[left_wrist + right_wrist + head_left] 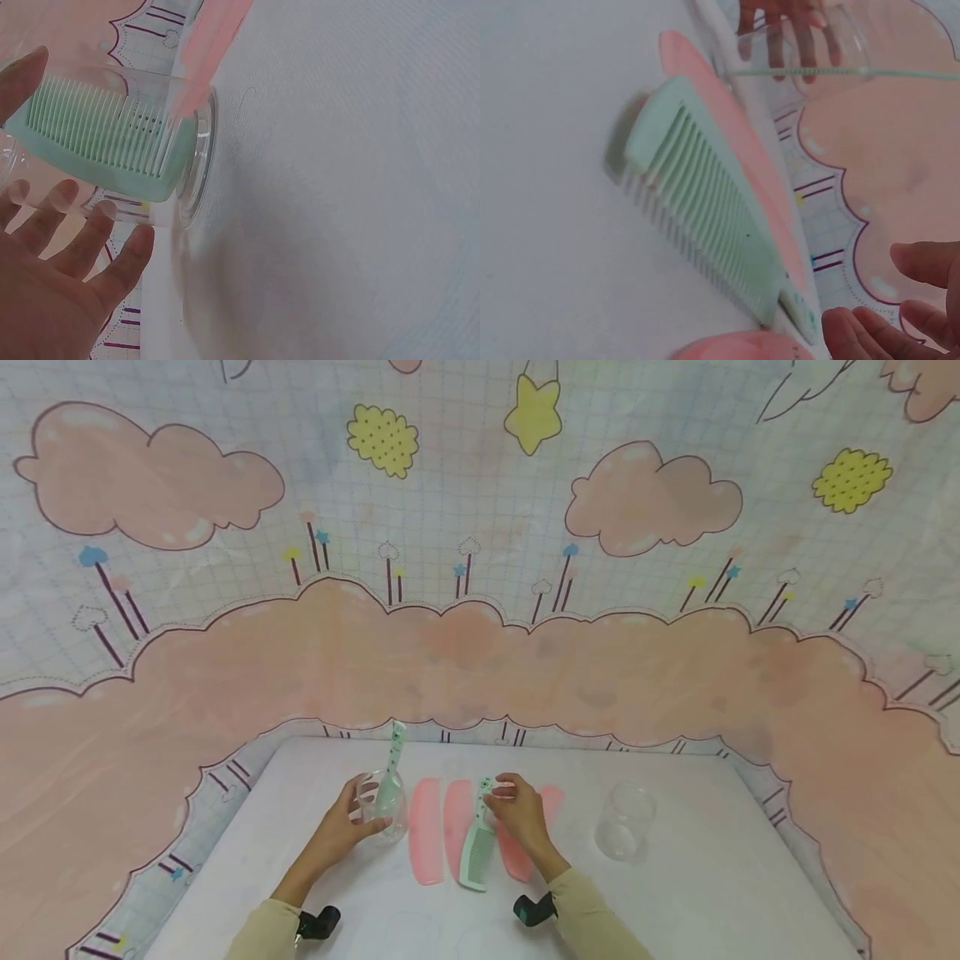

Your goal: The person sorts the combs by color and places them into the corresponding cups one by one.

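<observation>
My left hand point(341, 827) grips a clear cup point(400, 818) from its left side, thumb and fingers spread round the wall. Standing in that cup is a pale green comb point(97, 142), toothed end down, its patterned handle rising above the rim. A second green comb point(476, 860) lies toothed end towards me among flat pink half-moon pieces point(426, 835). At its handle is my right hand point(521, 814); in the right wrist view the thumb and fingers are parted, fingertips close beside the handle end, with nothing held between them.
Another clear cup point(622, 822) stands to the right on the white tabletop point(697, 877). One pink piece point(513, 856) lies partly under my right hand. Behind the table rises a patterned cloth point(480, 668) with clouds and stars.
</observation>
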